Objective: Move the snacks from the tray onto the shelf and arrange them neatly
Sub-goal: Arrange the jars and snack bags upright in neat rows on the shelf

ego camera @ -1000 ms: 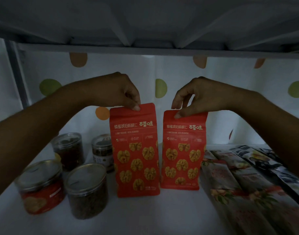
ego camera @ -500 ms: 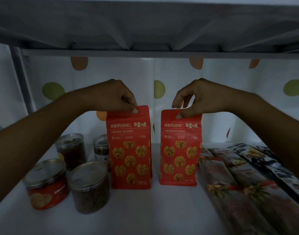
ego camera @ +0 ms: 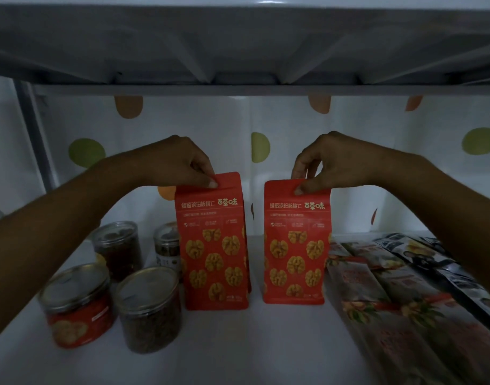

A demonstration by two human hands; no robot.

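Between the left hand (ego camera: pixel 180 162) and the right hand (ego camera: pixel 332 159), each pinching a red pouch's top edge, an open gap runs down to the shelf floor (ego camera: pixel 255 343). Outward of the left grip, four jars (ego camera: pixel 149 307) crowd the left pouch (ego camera: pixel 213 245). Outward of the right grip, flat packets (ego camera: pixel 377 287) lie just beside the right pouch (ego camera: pixel 296 245). Above both grips hangs the upper shelf (ego camera: pixel 238 51). In front of them lies open floor.
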